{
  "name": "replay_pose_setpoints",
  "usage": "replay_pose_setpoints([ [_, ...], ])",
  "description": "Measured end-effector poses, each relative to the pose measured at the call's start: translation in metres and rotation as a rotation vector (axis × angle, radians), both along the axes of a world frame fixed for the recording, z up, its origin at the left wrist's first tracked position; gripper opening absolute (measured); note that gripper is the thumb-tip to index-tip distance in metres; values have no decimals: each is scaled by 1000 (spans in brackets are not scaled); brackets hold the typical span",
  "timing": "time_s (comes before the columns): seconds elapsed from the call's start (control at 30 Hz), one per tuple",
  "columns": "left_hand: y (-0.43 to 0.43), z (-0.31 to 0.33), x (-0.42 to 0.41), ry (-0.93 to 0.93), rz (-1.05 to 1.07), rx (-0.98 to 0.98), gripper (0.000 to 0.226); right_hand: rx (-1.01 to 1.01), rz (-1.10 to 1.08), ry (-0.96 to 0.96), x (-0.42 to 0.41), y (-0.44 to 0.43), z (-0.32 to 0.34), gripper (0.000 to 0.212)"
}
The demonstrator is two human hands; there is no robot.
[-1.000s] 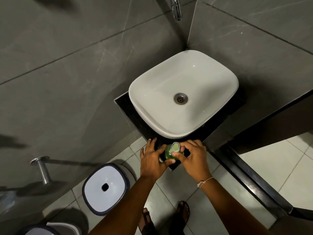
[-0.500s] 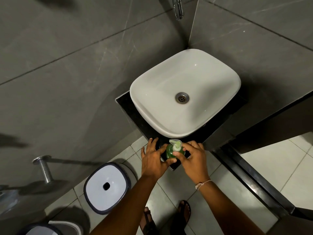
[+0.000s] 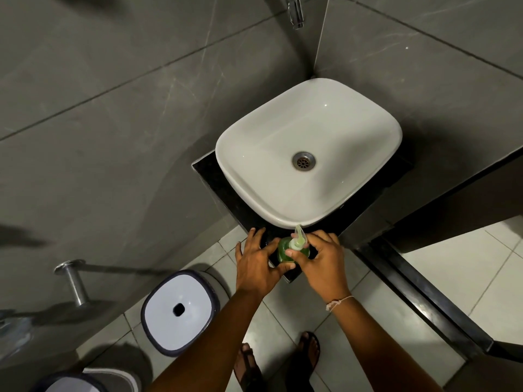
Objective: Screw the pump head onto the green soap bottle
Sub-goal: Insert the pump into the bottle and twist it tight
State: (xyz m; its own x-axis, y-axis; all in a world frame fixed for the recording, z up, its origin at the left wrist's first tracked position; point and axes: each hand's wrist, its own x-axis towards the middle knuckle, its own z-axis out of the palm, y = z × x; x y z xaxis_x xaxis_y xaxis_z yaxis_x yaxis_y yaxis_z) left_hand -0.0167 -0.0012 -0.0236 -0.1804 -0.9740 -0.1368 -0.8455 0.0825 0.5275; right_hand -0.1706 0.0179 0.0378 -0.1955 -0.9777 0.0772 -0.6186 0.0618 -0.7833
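The green soap bottle (image 3: 283, 252) stands on the front corner of the black counter (image 3: 208, 176), just below the sink's rim. A pale translucent pump head (image 3: 297, 240) sits on top of it, its nozzle pointing toward the basin. My left hand (image 3: 256, 260) wraps the bottle's left side, thumb and fingers against it. My right hand (image 3: 321, 260) comes in from the right, its fingertips pinching the pump head's collar. Most of the bottle's body is hidden by both hands.
A white basin (image 3: 368, 117) with a metal drain (image 3: 303, 160) fills the counter. A chrome tap (image 3: 295, 11) hangs at the top. A white-lidded bin (image 3: 179, 308) stands on the floor tiles at the left, and a metal wall holder (image 3: 72, 281) sticks out further left. My sandalled feet (image 3: 278, 360) are below.
The pump head has turned: its nozzle, foreshortened a second ago, now points up toward the basin. My right fingers have shifted around the collar. My left hand has stayed on the bottle.
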Motion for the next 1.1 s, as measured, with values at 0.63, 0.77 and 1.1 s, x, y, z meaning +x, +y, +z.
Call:
replay_pose_setpoints([
  [0.63, 1, -3, -2, -12, 15, -6, 65, 76, -146, 43, 15, 3, -10, 50],
  [0.77, 0, -4, 0, -18, 5, -6, 66, 59, -81, 7, 9, 11, -12, 45],
  [1.1, 0, -5, -1, -18, 9, -9, 64, 119, -217, 16, 20, 2, -7, 46],
])
